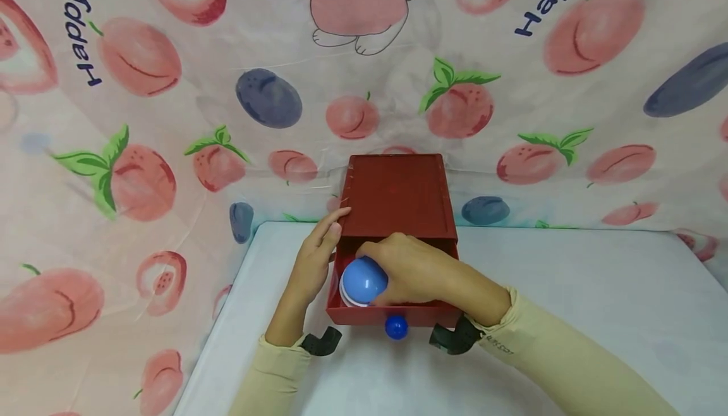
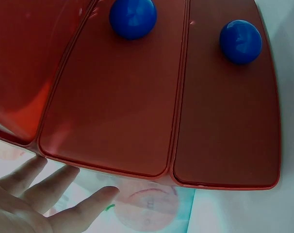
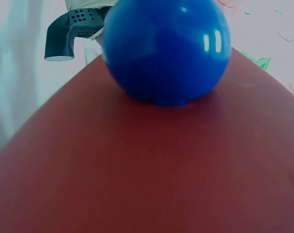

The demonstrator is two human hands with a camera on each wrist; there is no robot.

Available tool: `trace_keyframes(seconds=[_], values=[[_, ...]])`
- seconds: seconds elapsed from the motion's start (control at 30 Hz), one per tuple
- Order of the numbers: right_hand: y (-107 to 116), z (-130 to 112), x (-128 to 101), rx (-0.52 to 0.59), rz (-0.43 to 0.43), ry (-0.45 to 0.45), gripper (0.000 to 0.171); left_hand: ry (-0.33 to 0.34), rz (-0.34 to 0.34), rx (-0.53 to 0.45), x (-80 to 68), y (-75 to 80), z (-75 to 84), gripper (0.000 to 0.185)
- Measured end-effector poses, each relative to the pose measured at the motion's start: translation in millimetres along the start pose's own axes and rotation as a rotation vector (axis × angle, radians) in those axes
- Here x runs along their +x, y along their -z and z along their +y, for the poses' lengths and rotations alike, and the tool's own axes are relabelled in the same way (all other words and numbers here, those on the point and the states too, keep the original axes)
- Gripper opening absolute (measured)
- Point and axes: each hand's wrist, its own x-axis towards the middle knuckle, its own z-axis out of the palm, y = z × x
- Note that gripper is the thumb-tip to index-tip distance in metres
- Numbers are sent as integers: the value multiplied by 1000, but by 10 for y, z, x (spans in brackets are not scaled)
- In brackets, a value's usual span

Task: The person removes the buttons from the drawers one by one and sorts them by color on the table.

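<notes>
A red drawer box stands against the back cloth with its open drawer toward me. Inside the drawer, at its left, sits a glossy light blue ball-shaped thing with a white lower rim. My right hand reaches in and grips this round thing from its right side, thumb in front and fingers behind. Along the box's left side, my left hand lies with fingers extended, fingertips at the edge. In the left wrist view, its fingers are spread beside the red drawer fronts.
A round blue knob projects from the open drawer's front; the right wrist view shows this knob up close. Another drawer front bears a blue knob. The white table meets a fruit-printed cloth at the back.
</notes>
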Motion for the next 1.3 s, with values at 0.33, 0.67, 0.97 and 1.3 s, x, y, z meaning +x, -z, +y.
trace_keyframes(seconds=[0.33, 0.67, 0.97, 1.3], values=[[65, -14, -84, 55, 78, 3, 69, -1, -12, 5, -17, 0, -25, 42], [71, 13, -183, 83, 164, 52, 70, 0, -8, 13, -17, -5, -22, 42], [91, 49, -249, 68, 201, 65, 72, 5, -8, 2, -22, -14, -21, 41], [187, 70, -345, 112, 243, 73, 75, -8, 1, 12, -10, -7, -28, 41]])
